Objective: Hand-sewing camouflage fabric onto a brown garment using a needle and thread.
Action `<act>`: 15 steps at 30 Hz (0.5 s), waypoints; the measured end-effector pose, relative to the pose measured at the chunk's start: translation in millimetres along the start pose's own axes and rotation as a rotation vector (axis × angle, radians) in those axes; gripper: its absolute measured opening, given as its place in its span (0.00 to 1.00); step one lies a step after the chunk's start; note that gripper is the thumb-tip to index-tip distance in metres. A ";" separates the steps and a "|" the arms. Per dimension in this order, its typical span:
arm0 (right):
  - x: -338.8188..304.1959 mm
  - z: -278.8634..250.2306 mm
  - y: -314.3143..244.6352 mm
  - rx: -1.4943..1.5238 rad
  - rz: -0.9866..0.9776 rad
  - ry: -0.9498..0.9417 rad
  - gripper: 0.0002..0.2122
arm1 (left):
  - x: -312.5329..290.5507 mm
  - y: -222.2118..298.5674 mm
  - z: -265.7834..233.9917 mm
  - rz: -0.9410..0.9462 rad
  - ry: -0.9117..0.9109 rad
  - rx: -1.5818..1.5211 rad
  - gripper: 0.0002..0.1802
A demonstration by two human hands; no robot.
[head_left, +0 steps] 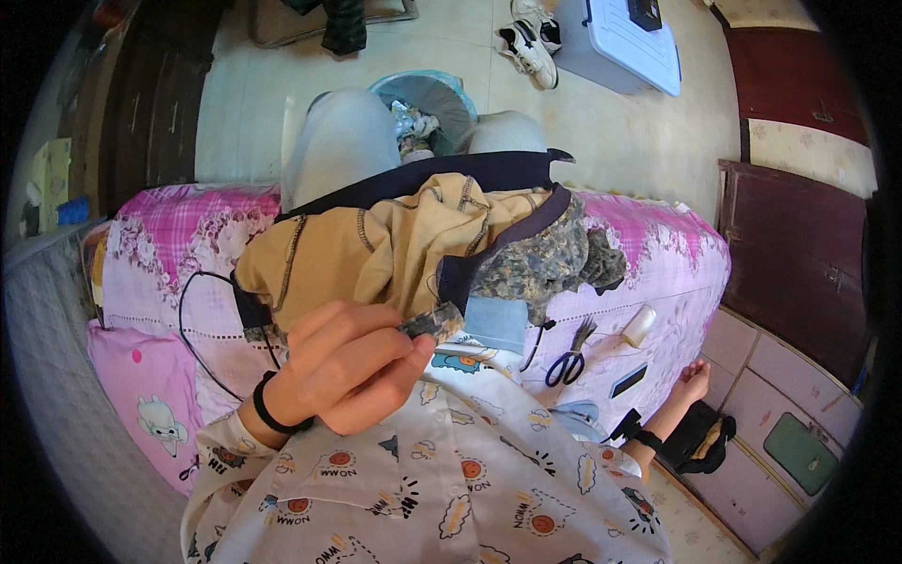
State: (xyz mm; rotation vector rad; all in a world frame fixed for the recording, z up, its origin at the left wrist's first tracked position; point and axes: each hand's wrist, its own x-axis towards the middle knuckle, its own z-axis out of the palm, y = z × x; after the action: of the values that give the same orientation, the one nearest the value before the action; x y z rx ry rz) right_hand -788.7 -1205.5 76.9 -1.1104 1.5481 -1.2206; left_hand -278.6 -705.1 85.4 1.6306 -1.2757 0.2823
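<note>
Across my lap lies a jacket with a tan fleece inside point(352, 254), a dark edge band and a camouflage outer side point(531, 273). My left hand point(352, 362) is closed on a small folded camouflage piece of it, pinched between thumb and fingers. A light blue cloth patch point(496, 324) lies beside that piece. Stretched far out to the right is my right hand point(693, 381), past the bed's edge, its fingers curled together. Whatever it pinches, if anything, is too small to see.
On the pink floral bedcover right of me lie dark-handled scissors point(566, 368), a white thread spool point(640, 325) and a phone point(629, 381). A lined waste bin point(442, 94) stands between my knees. Shoes point(528, 54) and a blue storage box point(615, 47) stand beyond.
</note>
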 end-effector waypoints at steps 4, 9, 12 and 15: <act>6.5 -52.0 22.5 -0.152 0.081 0.203 0.10 | 2.2 -4.9 -2.9 0.002 -0.011 -0.018 0.15; 12.6 -109.0 36.1 -0.115 0.281 0.215 0.13 | 2.5 -7.0 -2.1 0.017 -0.001 -0.032 0.14; 1.1 -113.3 41.1 -0.032 0.358 0.316 0.11 | 7.6 -5.6 -1.7 0.020 -0.001 -0.022 0.14; 10.7 -141.5 47.3 0.033 0.390 0.345 0.12 | 6.3 -3.7 -0.3 0.028 0.010 -0.015 0.14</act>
State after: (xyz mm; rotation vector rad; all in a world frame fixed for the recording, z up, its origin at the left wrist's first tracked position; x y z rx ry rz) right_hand -933.6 -1177.7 52.2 -0.5535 1.8871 -1.1993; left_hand -272.8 -708.8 87.8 1.5978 -1.2911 0.2964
